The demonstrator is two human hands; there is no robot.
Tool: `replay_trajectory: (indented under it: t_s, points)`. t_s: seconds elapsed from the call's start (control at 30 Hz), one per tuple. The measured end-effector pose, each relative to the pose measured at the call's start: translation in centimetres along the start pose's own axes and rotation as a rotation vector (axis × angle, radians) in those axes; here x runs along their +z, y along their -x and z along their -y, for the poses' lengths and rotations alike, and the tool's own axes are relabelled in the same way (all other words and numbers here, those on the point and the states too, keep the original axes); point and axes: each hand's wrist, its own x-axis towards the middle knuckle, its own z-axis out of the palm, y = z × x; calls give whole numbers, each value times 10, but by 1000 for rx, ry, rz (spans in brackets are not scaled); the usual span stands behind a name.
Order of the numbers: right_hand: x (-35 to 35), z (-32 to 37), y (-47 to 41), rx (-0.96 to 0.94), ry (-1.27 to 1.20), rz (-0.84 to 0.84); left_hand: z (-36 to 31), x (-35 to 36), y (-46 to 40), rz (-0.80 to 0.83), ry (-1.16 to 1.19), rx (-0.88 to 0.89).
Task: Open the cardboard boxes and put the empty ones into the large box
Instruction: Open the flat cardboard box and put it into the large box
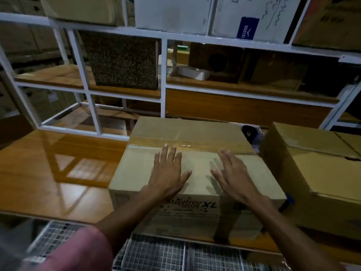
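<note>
Item 1: sealed cardboard box (197, 173), printed lettering on its near face. Stands at the middle of the wooden table (58, 169), near the front edge. Top flaps closed; a strip of clear tape (187, 146) runs across the seam from left to right.

Item 2: left hand (168, 173). Laid flat on the near flap, palm down, fingers spread, gripping nothing; fingertips just short of the tape.

Item 3: right hand (232, 177). Same posture on the right half of the flap, fingers apart, empty. Slightly blurred.

Item 4: second box (320, 173), just beside the first on the right, tilted; its top seam looks loose. Whether it is the large box for the empties cannot be told.

Item 5: white shelf rack (164, 75) behind the table, holding further cartons.

Item 6: wire-mesh crates (156, 255) below the table's front edge.

Step in hand, as judged: opening the sealed box; the tape is unbroken. Handling note: no blade is visible, so work a fingernail under the tape at one end of the seam and peel along it, keeping the other hand pressed on the flap to stop the box sliding on the glossy table. Lift the flaps evenly to avoid tearing.
</note>
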Motion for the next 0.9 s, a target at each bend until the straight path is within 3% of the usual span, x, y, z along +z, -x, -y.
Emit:
replay_trajectory:
  t_s: [0.13, 0.6, 0.9]
  points:
    - [23, -7, 13, 6, 65, 115, 7, 20, 11, 3, 16, -27]
    - [29, 2, -38, 133, 83, 88, 57, 7, -48, -64, -107, 101]
    - [32, 13, -7, 192, 158, 22, 56, 11, -8, -147, -17, 99]
